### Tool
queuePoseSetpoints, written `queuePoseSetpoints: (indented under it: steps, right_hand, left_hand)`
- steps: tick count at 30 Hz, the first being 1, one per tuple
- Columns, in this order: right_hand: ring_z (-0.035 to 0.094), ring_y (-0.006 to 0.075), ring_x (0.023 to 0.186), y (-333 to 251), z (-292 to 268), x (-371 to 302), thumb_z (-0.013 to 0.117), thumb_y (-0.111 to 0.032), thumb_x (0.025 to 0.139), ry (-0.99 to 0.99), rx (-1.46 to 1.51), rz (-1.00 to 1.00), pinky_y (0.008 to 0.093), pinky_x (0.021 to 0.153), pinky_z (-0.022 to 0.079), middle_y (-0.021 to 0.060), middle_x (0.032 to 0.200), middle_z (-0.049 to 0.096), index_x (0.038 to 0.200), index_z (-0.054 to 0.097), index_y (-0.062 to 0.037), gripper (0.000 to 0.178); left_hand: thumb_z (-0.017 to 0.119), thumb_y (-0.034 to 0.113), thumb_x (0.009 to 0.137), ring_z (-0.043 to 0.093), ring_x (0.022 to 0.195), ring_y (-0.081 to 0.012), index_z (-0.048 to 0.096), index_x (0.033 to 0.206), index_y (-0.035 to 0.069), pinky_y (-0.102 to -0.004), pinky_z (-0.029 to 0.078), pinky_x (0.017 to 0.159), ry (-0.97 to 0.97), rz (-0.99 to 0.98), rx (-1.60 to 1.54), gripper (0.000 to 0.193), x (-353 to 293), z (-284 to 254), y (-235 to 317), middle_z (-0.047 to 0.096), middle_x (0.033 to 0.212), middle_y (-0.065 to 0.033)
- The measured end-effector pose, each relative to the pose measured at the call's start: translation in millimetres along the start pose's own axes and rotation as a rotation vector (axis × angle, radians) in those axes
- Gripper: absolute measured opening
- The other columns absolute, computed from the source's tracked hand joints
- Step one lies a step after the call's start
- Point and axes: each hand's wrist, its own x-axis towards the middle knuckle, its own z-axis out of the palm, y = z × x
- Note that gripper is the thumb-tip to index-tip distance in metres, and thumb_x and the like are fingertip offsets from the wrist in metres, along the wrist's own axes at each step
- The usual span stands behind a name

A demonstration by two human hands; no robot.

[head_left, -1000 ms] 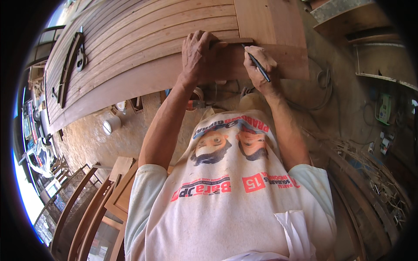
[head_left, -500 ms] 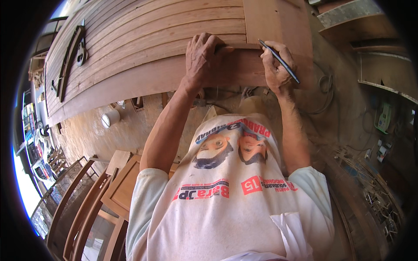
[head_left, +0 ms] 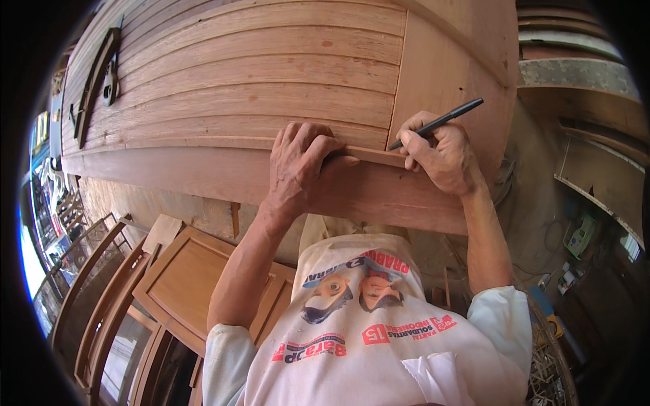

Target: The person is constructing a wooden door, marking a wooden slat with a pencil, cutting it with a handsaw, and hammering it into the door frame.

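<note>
Pen (head_left: pixel 448 119) partly hidden by right hand (head_left: pixel 445 155)

My left forearm (head_left: pixel 245 260) and right forearm (head_left: pixel 489 237) slant inward toward the far side. My left hand (head_left: pixel 296 164) lies back-up, fingers bent, thumb stretched rightward. Near it on the right, apart, my right hand (head_left: pixel 443 154) pinches in a writing grip.

Two hands, one left (head_left: pixel 298 162) and one right (head_left: pixel 443 155), are at the near side of the slatted wooden panel (head_left: pixel 291 74). There, too, are one black pen (head_left: pixel 450 116) and one narrow wood strip (head_left: pixel 376 155); one green device (head_left: pixel 581 237) sits off its right end.
</note>
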Motion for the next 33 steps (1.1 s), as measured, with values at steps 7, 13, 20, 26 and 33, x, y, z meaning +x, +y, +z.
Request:
queuePoseSetpoints:
  steps: [7, 13, 20, 26, 33]
  right_hand:
    - [0.064, 0.0067, 0.064, -9, 11, 12, 0.065, -0.008, 0.101, -0.062, -0.011, 0.159, 0.0254, 0.059, 0.053, 0.0005, 0.071, 0.064, 0.092, 0.068, -0.0005, 0.012]
    - [0.065, 0.0068, 0.066, -10, 14, 15, 0.067, -0.005, 0.1, -0.029, -0.022, 0.174, 0.025, 0.06, 0.053, 0.0003, 0.072, 0.064, 0.095, 0.069, -0.0002, 0.007]
    - [0.067, 0.0075, 0.07, -14, 18, 18, 0.067, -0.005, 0.1, -0.061, -0.025, 0.215, 0.0257, 0.063, 0.054, 0.001, 0.076, 0.066, 0.095, 0.069, -0.0004, 0.007]
    - [0.067, 0.0075, 0.071, -16, 18, 17, 0.067, -0.005, 0.1, -0.068, -0.011, 0.238, 0.0256, 0.064, 0.055, 0.0009, 0.077, 0.067, 0.096, 0.069, -0.0005, 0.007]
    - [0.068, 0.0072, 0.071, -12, 17, 15, 0.066, -0.004, 0.1, -0.056, 0.014, 0.222, 0.0253, 0.063, 0.055, 0.0008, 0.078, 0.067, 0.096, 0.07, -0.0009, 0.007]
  left_hand:
    - [0.091, 0.026, 0.074, 0.066, 0.099, -0.0291, 0.074, 0.1, 0.011, -0.0438, 0.051, 0.085, -0.019, -0.036, 0.002, 0.034, -4, -8, -11, 0.069, 0.103, -0.0058]
    - [0.091, 0.031, 0.073, 0.067, 0.097, -0.0281, 0.074, 0.1, 0.012, -0.0424, 0.051, 0.084, -0.025, -0.038, 0.021, 0.038, 0, -13, -12, 0.069, 0.101, -0.0051]
    - [0.088, 0.033, 0.079, 0.064, 0.096, -0.0259, 0.073, 0.1, 0.014, -0.0412, 0.051, 0.083, -0.022, -0.034, 0.01, 0.032, -3, -14, -19, 0.068, 0.101, -0.0025]
    - [0.089, 0.034, 0.075, 0.067, 0.097, -0.0268, 0.074, 0.099, 0.013, -0.0417, 0.052, 0.084, -0.031, -0.052, 0.006, 0.036, -2, -16, -15, 0.069, 0.1, -0.004]
    - [0.088, 0.034, 0.076, 0.066, 0.097, -0.027, 0.074, 0.099, 0.012, -0.0418, 0.052, 0.085, -0.032, -0.053, 0.006, 0.035, -2, -16, -14, 0.069, 0.1, -0.0043]
